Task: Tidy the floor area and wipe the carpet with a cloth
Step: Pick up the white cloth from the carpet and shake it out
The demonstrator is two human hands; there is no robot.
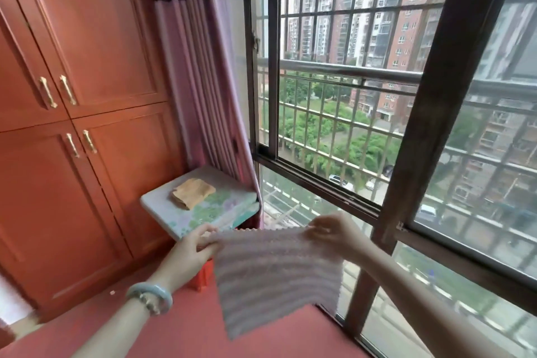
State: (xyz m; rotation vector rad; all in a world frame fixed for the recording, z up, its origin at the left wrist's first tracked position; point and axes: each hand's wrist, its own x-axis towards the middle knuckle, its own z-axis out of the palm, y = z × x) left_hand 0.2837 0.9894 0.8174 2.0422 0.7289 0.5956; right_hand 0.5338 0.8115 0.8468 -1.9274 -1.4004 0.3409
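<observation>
A pale pink striped cloth [276,273] hangs spread out in the air in front of me, above the red carpet [189,334]. My left hand [191,250] pinches its upper left corner. My right hand [331,231] pinches its upper right corner. The cloth's lower edge dangles free over the carpet near the window.
A floral-covered stool [186,212] with a folded tan cloth [193,192] on top stands in the corner, with a red plastic base [203,276] below. Red-brown wardrobe doors [87,96] fill the left. A pink curtain [200,67] hangs beside the barred window [406,125] on the right.
</observation>
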